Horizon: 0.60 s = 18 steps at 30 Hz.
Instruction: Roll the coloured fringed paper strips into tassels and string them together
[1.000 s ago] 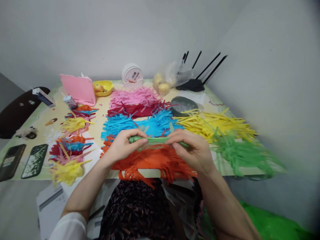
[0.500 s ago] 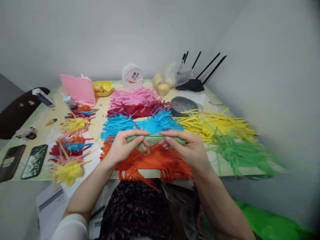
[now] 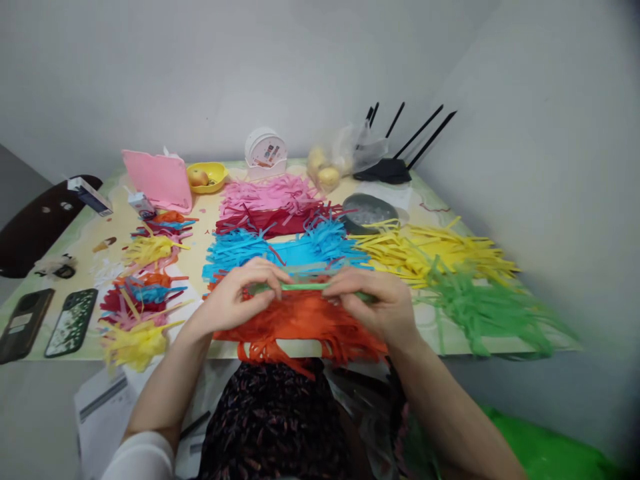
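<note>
Between my two hands a narrow roll of green tissue paper (image 3: 303, 287) is stretched level above the orange fringed tissue paper (image 3: 300, 320). My left hand (image 3: 253, 290) is closed round its left end, fingers curled over the top. At the other end my right hand (image 3: 373, 297) pinches the roll between thumb and fingers. Just beyond my hands lies blue fringed tissue paper (image 3: 295, 252). Green fringed tissue paper (image 3: 483, 307) is spread to the right of my right hand, with yellow fringed paper (image 3: 440, 253) behind it. The fingertips are somewhat blurred.
Red (image 3: 280, 222) and pink fringed paper (image 3: 273, 195) lie farther back. Multicoloured tassels (image 3: 135, 340) and two phones (image 3: 73, 323) are at the left. A dark bowl (image 3: 370, 212), a black router (image 3: 384, 171), a yellow fruit bowl (image 3: 215, 175) and a pink tablet case (image 3: 157, 180) stand behind.
Both hands have moved slightly down toward me with the green roll. My left fingers have curled over it, and the strip between the hands looks thinner.
</note>
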Motion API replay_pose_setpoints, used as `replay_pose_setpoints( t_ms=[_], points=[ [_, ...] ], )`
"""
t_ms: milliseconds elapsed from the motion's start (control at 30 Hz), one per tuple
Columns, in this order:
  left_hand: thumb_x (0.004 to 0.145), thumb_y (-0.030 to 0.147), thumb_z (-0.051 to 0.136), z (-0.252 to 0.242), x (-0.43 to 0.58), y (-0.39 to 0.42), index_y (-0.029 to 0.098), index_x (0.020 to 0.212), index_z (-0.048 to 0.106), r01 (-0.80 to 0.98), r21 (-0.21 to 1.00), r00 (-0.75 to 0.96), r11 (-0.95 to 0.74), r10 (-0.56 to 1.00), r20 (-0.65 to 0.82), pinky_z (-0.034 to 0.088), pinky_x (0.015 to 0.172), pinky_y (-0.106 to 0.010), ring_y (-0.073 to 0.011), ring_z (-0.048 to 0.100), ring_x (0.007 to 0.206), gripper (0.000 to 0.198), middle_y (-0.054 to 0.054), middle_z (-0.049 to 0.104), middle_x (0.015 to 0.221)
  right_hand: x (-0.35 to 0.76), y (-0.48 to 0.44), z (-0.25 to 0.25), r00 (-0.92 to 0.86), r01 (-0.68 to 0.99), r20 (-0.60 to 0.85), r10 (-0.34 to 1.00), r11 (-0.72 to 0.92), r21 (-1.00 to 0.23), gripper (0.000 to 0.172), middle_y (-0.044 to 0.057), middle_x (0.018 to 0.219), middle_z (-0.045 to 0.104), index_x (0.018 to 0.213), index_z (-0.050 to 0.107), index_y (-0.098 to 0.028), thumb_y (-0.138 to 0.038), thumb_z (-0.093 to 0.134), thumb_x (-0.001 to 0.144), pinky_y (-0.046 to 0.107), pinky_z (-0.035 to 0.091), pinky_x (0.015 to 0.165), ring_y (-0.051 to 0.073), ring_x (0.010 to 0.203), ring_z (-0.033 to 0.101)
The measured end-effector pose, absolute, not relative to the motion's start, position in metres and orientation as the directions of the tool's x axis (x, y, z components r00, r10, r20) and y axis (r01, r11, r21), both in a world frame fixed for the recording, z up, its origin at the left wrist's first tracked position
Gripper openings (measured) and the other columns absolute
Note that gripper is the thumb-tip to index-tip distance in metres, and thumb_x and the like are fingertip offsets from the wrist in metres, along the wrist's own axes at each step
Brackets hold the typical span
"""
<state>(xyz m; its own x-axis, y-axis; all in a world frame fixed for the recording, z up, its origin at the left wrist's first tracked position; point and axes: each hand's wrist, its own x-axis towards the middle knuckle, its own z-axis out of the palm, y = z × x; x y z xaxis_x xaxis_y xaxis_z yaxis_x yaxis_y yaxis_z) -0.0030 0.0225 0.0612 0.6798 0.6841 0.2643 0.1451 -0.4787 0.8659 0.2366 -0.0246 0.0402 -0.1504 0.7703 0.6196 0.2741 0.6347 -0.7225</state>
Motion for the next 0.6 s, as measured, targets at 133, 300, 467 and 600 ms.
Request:
replay_pose_setpoints(
  t_ms=[133,300,467,600],
  points=[
    [0.091,0.029,0.061,0.078,0.002,0.022,0.022,0.101,0.072,0.303,0.716,0.715,-0.629,0.647,0.265,0.041,0.1,-0.038,-0.0241,0.056,0.114,0.016,-0.008,0.073,0.109,0.238,-0.028,0.049,-0.37,0.323,0.717,0.591,0.806,-0.497,0.029,0.004,0.08,0.075,0.09,0.073,-0.021,-0.002,0.053,0.08,0.028,0.057,0.072,0.015,0.074,0.071],
    [0.093,0.027,0.058,0.065,0.017,0.023,0.022,0.096,0.073,0.406,0.532,0.763,-0.743,0.596,0.25,0.042,0.092,-0.038,-0.02,0.062,0.091,0.016,-0.005,0.073,0.088,0.247,-0.03,0.056,-0.515,0.389,0.623,0.588,0.809,-0.442,0.027,0.007,0.094,0.075,0.101,0.072,-0.021,-0.008,0.055,0.084,0.028,0.057,0.077,0.017,0.087,0.07],
    [0.094,0.016,0.055,0.045,0.018,0.024,0.026,0.101,0.069,0.466,0.02,0.718,-0.885,0.392,0.575,0.027,0.109,-0.053,-0.0195,0.063,0.098,0.018,0.0,0.077,0.09,0.255,-0.019,0.058,-0.409,0.452,0.216,0.887,0.402,-0.796,0.031,0.009,0.11,0.075,0.115,0.07,-0.02,-0.037,0.058,0.092,0.035,0.054,0.087,0.022,0.1,0.069],
    [0.092,0.015,0.06,0.036,0.017,0.025,0.025,0.108,0.068,0.41,-0.148,0.661,-0.9,0.181,0.728,0.027,0.111,-0.051,-0.0178,0.065,0.1,0.02,0.001,0.078,0.098,0.242,-0.007,0.042,-0.453,0.203,-0.03,0.891,0.07,-0.977,0.036,0.006,0.078,0.075,0.088,0.073,-0.017,-0.052,0.065,0.085,0.029,0.053,0.067,0.018,0.072,0.068]
  ],
)
